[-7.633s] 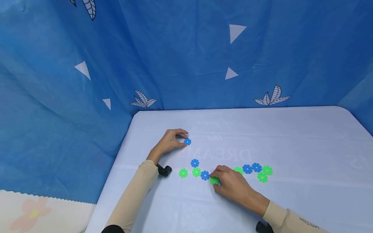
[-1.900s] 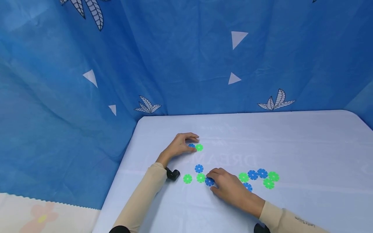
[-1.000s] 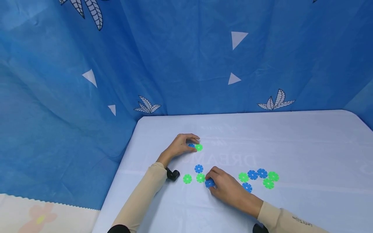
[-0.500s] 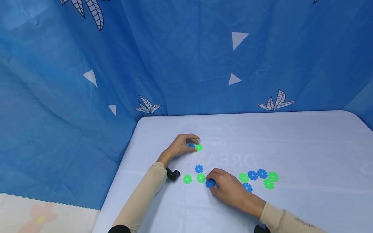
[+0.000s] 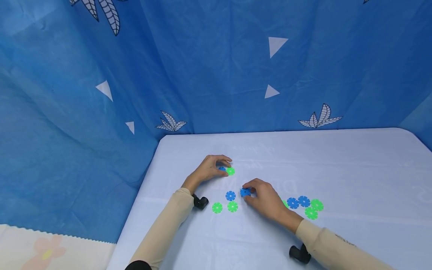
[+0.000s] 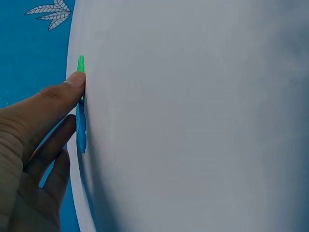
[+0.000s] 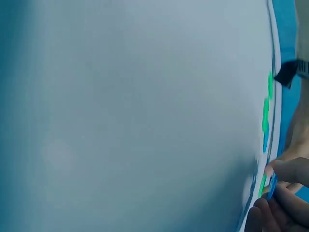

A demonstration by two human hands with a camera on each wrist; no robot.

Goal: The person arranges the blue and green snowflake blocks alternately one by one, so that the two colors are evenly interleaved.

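My left hand (image 5: pixel 206 168) pinches a blue interlocking disc (image 5: pixel 221 169) between thumb and fingers. A green interlocking disc (image 5: pixel 230 171) is joined to its right edge. Seen edge-on in the left wrist view, the green disc (image 6: pixel 81 63) shows beyond the thumb and the blue disc (image 6: pixel 81 130) below it. My right hand (image 5: pixel 266 200) pinches another blue disc (image 5: pixel 245 192) at thumb and fingertips, right of and nearer than the left hand's pair. On the table close by lie a loose blue disc (image 5: pixel 230 195) and two green ones, one of them a green disc (image 5: pixel 232 206) just below it.
To the right of my right hand is a cluster of blue discs (image 5: pixel 293 203) and green discs (image 5: pixel 317 204), partly covered by that hand. The second green disc (image 5: pixel 217 207) lies at the left. A white-covered table (image 5: pixel 364 168) meets a blue patterned curtain (image 5: pixel 219 75) behind.
Several seconds ago the left hand held only a blue disc; a green one is now joined to it. Within the last half second, my right hand has carried its blue disc away from me.
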